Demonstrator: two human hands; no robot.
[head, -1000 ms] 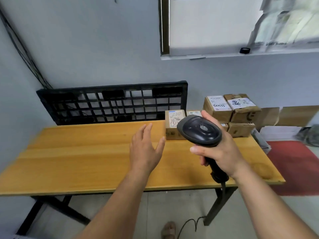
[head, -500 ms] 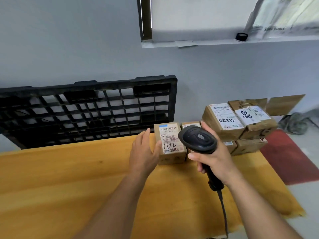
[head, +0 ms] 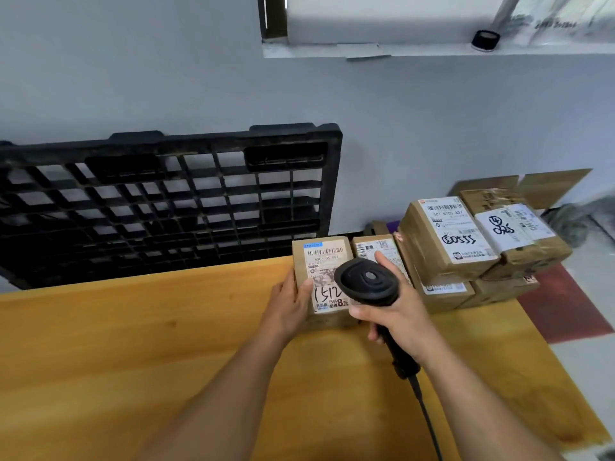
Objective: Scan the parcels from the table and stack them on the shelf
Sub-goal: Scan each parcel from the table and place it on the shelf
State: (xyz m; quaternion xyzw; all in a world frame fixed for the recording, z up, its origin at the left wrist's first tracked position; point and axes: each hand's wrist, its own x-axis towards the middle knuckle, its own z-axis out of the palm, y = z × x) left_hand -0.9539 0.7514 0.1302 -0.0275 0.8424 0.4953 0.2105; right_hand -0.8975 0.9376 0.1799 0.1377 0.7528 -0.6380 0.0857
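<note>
Six cardboard parcels, one black corded scanner (head: 366, 282), two hands, one wooden table (head: 133, 344), one black plastic pallet (head: 166, 201) on edge against the grey wall at middle left. Centre of frame: the first parcel (head: 324, 261) at the table's far edge, its white label showing a barcode, hand-written "1512" and a printed "8"; the left hand (head: 289, 307) clasps its left side, thumb on the label. The right hand (head: 399, 314) is wrapped round the scanner's handle, the head overlapping the label's right part. The second parcel (head: 376, 246), touching the first on its right, is partly hidden by the scanner; its QR label is too small to read. Right of centre: a stack of four parcels (head: 446, 234), two on two; the hand-written marks on the upper labels are unclear.
</note>
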